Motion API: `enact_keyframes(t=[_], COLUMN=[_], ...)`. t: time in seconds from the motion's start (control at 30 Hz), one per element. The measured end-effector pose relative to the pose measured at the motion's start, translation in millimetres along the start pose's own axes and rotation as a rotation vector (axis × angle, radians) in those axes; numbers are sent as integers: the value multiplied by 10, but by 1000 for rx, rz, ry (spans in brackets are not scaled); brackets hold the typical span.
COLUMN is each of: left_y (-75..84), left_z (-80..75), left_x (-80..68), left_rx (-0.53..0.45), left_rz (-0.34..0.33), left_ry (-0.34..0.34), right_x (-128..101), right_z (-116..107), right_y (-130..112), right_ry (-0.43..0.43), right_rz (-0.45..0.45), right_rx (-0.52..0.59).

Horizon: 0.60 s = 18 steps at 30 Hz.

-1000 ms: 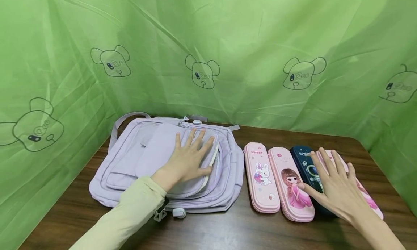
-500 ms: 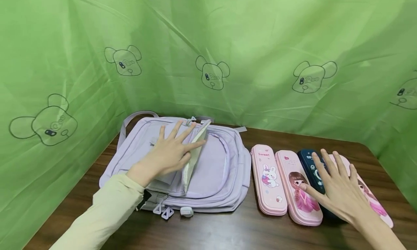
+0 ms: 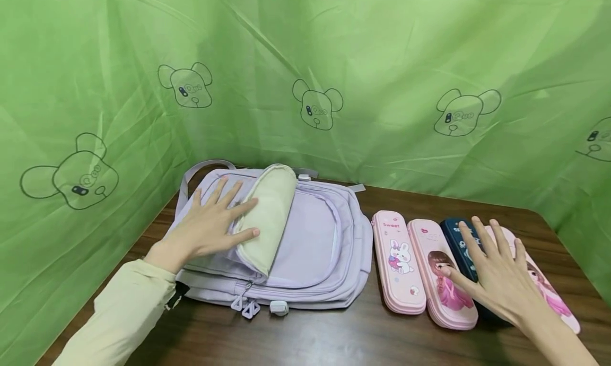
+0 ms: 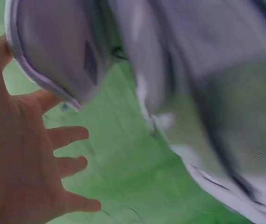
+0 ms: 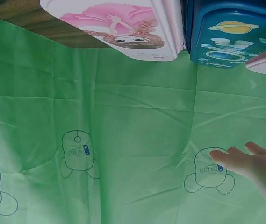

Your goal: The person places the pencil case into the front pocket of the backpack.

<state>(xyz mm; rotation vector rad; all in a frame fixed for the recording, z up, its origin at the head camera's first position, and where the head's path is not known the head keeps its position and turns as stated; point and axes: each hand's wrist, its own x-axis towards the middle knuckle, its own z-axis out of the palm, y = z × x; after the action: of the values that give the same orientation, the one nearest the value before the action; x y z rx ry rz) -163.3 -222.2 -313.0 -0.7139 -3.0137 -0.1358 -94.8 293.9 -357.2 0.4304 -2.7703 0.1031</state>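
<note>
A lavender backpack (image 3: 315, 249) lies flat on the left of the dark wooden table (image 3: 363, 339). Its front flap (image 3: 268, 212) is folded over to the left, cream lining up. My left hand (image 3: 215, 225) presses on that flap with straight, spread fingers. The left wrist view shows the hand (image 4: 25, 158) beside the blurred flap (image 4: 67, 51). Four pencil cases lie side by side on the right: a pink rabbit one (image 3: 398, 260), a pink girl one (image 3: 429, 244), a dark blue one (image 3: 453, 237) and another pink one (image 3: 556, 299). My right hand (image 3: 494, 268) rests flat across the three rightmost.
Green cloth with bear drawings (image 3: 315, 106) walls the table at the back and both sides. The backpack's zipper pulls (image 3: 245, 306) hang at its near edge. Bare wood runs along the front. In the right wrist view the girl case (image 5: 123, 32) and blue case (image 5: 231, 39) sit at the top.
My left hand has swept the backpack's front flap over to the left, so the cream lining and the inner panel now show. The right hand stays on the pencil cases.
</note>
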Motion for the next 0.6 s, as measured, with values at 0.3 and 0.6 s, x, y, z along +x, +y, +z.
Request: enact_keyframes(t=[0.3, 0.6], left_y=[-382, -436], left_z=[440, 581], left_x=[-272, -333], left_rx=[-212, -312], left_rz=[-139, -166], left_ry=[-86, -67], right_x=[-14, 65], right_z=[9, 70], right_y=[-34, -124], right_ry=[-15, -33], right_rz=[11, -16], right_rx=[0, -14])
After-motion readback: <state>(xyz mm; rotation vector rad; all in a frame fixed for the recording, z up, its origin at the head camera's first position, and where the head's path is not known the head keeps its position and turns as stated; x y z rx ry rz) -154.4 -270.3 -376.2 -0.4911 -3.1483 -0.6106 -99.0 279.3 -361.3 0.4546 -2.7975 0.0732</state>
